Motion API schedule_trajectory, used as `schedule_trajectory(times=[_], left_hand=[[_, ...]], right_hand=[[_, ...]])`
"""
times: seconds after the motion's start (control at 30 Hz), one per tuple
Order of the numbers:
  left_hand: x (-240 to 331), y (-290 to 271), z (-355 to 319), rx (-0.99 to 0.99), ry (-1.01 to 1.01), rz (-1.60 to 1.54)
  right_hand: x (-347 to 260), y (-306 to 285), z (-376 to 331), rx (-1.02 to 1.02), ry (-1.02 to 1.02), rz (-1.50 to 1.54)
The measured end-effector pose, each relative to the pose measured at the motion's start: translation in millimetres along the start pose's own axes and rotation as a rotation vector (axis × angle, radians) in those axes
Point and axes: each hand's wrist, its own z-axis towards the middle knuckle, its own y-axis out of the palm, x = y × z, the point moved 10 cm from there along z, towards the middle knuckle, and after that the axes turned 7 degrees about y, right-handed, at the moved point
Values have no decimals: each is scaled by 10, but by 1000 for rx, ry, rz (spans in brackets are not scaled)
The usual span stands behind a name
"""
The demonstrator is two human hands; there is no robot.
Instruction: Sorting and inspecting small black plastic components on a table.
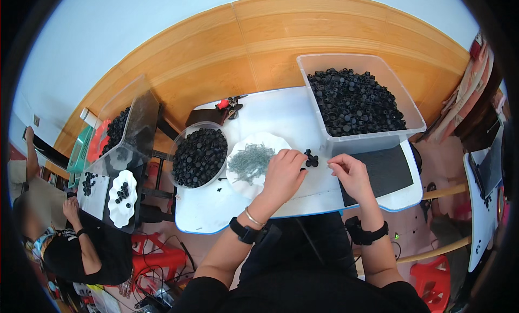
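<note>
My left hand [285,174] is over the right edge of a white scalloped plate [246,189], its fingers curled together. A small dark piece shows at its fingertips; it looks like one of the black round parts. To the right, my right hand [352,176] is closed in a pinch, and whatever is between its fingertips is too small to make out. On the plate lies a heap of thin grey-green pin-like pieces [250,162]. A little cluster of black round parts [311,158] sits on the white table [270,109] between the hands.
A clear bin [363,136] full of black parts stands at the back right, near a dark mat [385,172]. At left is a round tub [199,157] of similar parts. Red-handled tools [230,105] lie behind it. Another person [75,243] sits at the left table.
</note>
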Motion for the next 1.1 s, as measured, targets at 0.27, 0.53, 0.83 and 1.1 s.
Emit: schedule_trajectory(times=[0.27,0.53,0.83,1.1], left_hand=[[-143,471,281,-56,53,315],[-342,696,298,-239,-14,311],[-288,545,308,-123,9,123],[-229,432,274,-25,18,13]], right_hand=[[591,-81,65,-67,192,30],[641,-62,61,-55,215,44],[623,-62,48,-41,197,5],[617,-61,39,-23,162,-6]])
